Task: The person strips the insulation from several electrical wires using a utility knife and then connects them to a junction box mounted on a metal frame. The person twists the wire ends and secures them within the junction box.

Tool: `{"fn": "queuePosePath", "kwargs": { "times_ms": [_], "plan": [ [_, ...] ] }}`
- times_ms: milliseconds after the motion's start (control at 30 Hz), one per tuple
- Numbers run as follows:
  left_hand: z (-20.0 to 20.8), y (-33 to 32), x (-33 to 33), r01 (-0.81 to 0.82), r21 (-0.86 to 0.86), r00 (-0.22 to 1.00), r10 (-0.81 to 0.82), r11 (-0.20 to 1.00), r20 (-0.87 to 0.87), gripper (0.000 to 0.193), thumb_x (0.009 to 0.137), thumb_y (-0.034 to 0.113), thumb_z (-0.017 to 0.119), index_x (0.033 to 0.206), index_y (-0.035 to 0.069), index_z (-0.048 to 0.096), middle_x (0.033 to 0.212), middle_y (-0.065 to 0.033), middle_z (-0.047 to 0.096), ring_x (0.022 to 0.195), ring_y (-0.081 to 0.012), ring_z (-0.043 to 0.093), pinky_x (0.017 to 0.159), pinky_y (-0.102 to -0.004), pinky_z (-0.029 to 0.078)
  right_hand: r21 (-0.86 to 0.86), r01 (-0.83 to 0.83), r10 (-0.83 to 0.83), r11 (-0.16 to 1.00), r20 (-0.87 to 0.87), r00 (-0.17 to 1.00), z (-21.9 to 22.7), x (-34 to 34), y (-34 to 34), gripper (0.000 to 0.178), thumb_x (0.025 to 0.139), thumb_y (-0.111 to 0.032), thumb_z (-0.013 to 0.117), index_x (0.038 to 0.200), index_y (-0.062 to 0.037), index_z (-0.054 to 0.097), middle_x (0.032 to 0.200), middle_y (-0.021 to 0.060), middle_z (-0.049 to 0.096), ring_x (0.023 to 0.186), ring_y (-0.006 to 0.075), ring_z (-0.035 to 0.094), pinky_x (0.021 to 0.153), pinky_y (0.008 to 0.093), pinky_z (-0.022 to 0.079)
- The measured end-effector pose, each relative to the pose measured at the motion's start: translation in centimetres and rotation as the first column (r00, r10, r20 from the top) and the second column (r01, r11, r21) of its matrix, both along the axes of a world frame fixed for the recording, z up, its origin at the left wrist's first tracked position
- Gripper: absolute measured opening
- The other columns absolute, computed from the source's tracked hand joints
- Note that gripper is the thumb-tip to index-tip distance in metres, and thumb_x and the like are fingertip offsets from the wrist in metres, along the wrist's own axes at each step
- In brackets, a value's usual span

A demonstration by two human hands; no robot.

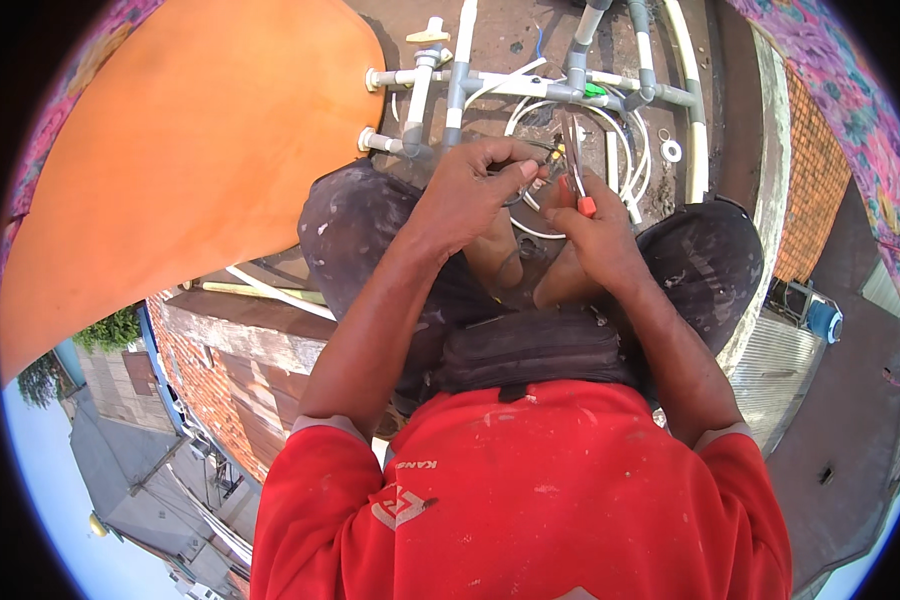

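Note:
My left hand [470, 190] is closed in a pinch on a thin dark wire [515, 198], which loops below the fingertips. In my right hand [605, 235] is a red-handled tool [587, 207] with long, narrow metal blades pointing away from me; its exact kind is hard to make out. A small yellow piece [558, 153] shows between the left fingertips and the blades, and I cannot tell what it is fixed to. Both hands are close together above my bare feet [560, 280], between my bent knees.
A large orange tank [200, 130] fills the left side, joined to white and grey pipes [490, 85] with a valve [429, 33]. Coiled white tubing [630, 150] and a white ring [671, 151] lie beyond my hands. Tiled roofs [805, 180] and a ledge edge [765, 190] flank me.

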State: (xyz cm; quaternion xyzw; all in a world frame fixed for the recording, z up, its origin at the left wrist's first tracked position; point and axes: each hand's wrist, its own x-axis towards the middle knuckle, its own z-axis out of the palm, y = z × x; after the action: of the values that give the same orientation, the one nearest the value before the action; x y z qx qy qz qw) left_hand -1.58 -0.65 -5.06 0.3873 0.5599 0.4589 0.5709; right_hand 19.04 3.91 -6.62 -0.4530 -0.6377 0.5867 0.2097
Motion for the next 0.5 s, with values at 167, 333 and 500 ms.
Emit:
{"fn": "queuePosePath", "kwargs": {
  "times_ms": [167,333,500],
  "plan": [
    [1.0,0.2,0.0,0.089,0.117,0.994,-0.095,0.989,0.046,0.018,0.107,0.019,0.069,0.114,0.005,0.078,0.121,-0.0026,0.071,0.114,-0.0128,0.061,0.1,-0.0304,0.047,0.048,0.158,-0.148,0.986,-0.176,0.973,1.2,-0.3,0.2,0.025,0.094,0.0,0.074,0.117,-0.0015,0.066,0.099,-0.0003,0.069,0.091,0.0079,0.062,0.083,0.0266,0.052],
    [0.7,0.2,0.5,0.099,0.189,0.988,-0.118,0.977,0.094,0.018,0.107,0.018,0.069,0.117,0.008,0.079,0.127,-0.0031,0.07,0.118,-0.0154,0.061,0.102,-0.0322,0.047,0.035,0.172,-0.153,0.984,-0.309,0.939,0.6,-1.4,-0.6,0.026,0.097,-0.004,0.077,0.12,-0.0035,0.066,0.098,-0.0007,0.068,0.086,0.0058,0.061,0.078,0.0248,0.053],
    [0.1,0.2,1.5,-0.02,0.101,0.949,-0.013,0.995,0.316,0.024,0.109,0.02,0.066,0.124,0.003,0.075,0.126,-0.0043,0.071,0.114,-0.0159,0.063,0.103,-0.0328,0.049,-0.1,0.214,-0.236,0.972,-0.391,0.89,1.8,-1.9,-0.1,0.028,0.098,-0.008,0.08,0.12,-0.0025,0.064,0.105,0.0039,0.072,0.091,0.0099,0.067,0.079,0.0279,0.056]
  ]
}}
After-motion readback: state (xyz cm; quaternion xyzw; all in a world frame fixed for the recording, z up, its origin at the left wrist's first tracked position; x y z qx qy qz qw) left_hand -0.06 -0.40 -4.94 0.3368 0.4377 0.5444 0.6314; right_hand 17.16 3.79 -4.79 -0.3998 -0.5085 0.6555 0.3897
